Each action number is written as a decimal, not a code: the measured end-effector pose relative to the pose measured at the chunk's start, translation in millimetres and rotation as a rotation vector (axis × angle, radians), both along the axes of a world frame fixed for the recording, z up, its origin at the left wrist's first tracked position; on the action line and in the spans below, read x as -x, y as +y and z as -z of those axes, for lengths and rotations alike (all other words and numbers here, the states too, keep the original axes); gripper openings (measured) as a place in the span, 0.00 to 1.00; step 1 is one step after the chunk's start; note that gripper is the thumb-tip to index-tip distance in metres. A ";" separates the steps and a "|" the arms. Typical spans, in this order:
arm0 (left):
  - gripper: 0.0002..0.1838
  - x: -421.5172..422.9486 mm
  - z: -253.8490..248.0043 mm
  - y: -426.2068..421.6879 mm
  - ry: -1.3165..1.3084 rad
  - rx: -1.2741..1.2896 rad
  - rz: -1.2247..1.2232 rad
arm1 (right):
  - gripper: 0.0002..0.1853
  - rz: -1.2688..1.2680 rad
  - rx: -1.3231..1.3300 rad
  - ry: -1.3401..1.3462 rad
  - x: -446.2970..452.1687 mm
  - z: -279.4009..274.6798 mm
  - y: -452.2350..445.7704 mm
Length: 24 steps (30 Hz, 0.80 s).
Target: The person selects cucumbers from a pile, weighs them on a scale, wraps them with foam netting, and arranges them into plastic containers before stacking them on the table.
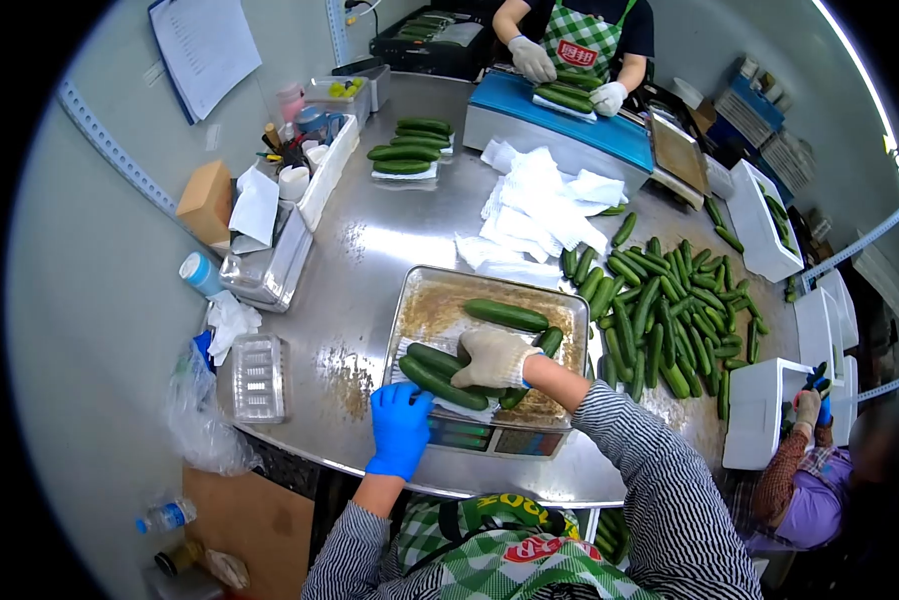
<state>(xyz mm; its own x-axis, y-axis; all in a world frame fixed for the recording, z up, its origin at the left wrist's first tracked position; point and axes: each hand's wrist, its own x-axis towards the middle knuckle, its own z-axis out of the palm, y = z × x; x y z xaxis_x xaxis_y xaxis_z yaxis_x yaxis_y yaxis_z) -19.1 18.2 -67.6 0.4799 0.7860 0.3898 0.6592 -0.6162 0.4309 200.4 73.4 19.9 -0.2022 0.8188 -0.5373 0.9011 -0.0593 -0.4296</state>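
In the head view, a metal tray sits on a scale right before me. A white ribbed pad lies in the tray with cucumbers side by side on it. My right hand, in a white knit glove, is closed over a cucumber at the pad's right side; its palm hides part of it. My left hand, in a blue glove, has its fingertips at the pad's near left edge, by the cucumbers. One loose cucumber lies at the back of the tray, another beside my right wrist.
A big cucumber pile covers the right of the table. White pads are heaped behind the tray. Packed cucumbers stand back left, near a tool bin. A co-worker handles cucumbers opposite; another person is at right.
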 end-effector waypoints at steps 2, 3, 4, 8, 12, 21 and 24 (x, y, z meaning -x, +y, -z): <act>0.14 1.5 5.0 0.3 -0.006 -0.009 0.009 | 0.30 0.037 -0.022 0.070 -2.1 -3.1 -1.6; 0.14 0.4 5.8 2.3 -0.009 -0.014 0.013 | 0.30 0.055 -0.073 0.099 -1.8 -2.4 -3.2; 0.14 -2.0 6.4 4.9 0.002 -0.021 0.011 | 0.30 0.072 -0.121 0.130 -1.8 -2.7 -3.9; 0.13 -13.8 5.1 19.9 0.028 -0.042 0.005 | 0.26 0.091 -0.349 0.164 -10.9 16.6 5.7; 0.12 -18.8 6.8 30.4 0.020 -0.033 0.022 | 0.24 0.086 -0.474 0.022 -9.9 7.0 6.6; 0.09 -16.6 8.2 16.8 -0.021 -0.036 -0.062 | 0.26 0.269 -0.574 -0.396 -56.1 -10.3 -13.7; 0.12 -21.8 17.8 10.1 -0.033 -0.070 -0.159 | 0.21 0.206 -0.679 -0.357 -79.0 16.6 -12.6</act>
<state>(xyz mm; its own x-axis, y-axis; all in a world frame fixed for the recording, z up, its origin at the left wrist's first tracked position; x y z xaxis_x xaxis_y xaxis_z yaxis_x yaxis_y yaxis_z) 2.7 28.3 -85.4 0.3375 0.8211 0.4602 0.7369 -0.5347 0.4136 279.3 60.8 3.3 0.0790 0.9928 0.0895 0.9906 -0.0681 -0.1186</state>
